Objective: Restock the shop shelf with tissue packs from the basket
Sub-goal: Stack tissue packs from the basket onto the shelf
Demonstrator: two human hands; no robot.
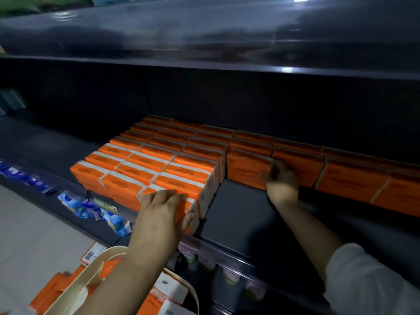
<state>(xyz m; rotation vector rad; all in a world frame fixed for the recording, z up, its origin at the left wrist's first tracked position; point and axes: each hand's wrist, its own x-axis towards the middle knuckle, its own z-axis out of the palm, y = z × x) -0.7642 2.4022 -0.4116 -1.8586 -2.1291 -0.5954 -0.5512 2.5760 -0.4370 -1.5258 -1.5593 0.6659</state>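
Head view, looking down into a dark shop shelf (pixel 241 214) loaded with orange tissue packs (pixel 145 160). The dark print on their tops sits upside down to us. The first word looks like COTTON, and the rest is too blurred to read.

Left hand (pixel 159 210) is on the near-right pack (pixel 193 201) of the left block. Its fingers lie flat across the top and the thumb hooks the near end, so the pack is pinched between them. Right hand (pixel 283 183) reaches further in, fingers curled on the right edge of an upright pack (pixel 247 169), gripping it. A white sleeve (pixel 363 283) covers that forearm.

The left block runs three packs across and about eight deep. On the right, more packs stand on edge in rows going back. A bare patch of shelf lies between the two hands.

The upper shelf (pixel 204 37) overhangs and darkens the far rows. There's a green-and-white price tag (pixel 105 204) on the front rail, unreadable. Below it sit blue-and-white packets (pixel 84 206), and further right four small bottles (pixel 229 275) with pink labels.

Near left, the cream basket (pixel 72 292) holds more orange-and-white packs. A loose pack (pixel 93 253) beside it shows a barcode.
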